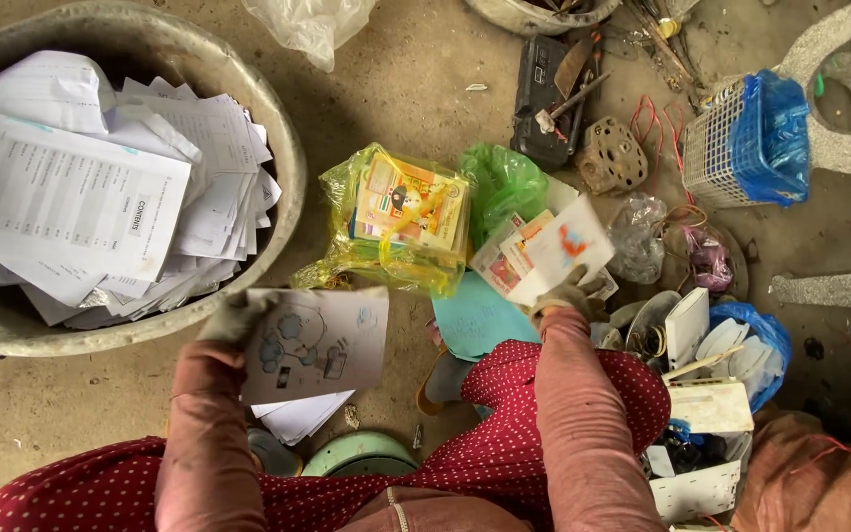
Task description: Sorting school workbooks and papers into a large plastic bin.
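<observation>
A sheet with blue drawings (319, 342) is held by the fingers of the left hand (231, 317) at 7 o'clock. A white card (567, 246) is gripped by the right hand (569, 296) at 4 o'clock. A concrete floor (396, 89) is seen, with a basin of papers (290, 187) at 10 o'clock and a yellow bag (404, 219) in the centre.

Soft even daylight, slight motion blur

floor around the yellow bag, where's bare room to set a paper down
Bare floor lies between the basin and the yellow bag, up to the clear bag. Right of the yellow bag it is crowded: green bag, basket, scrap.
</observation>
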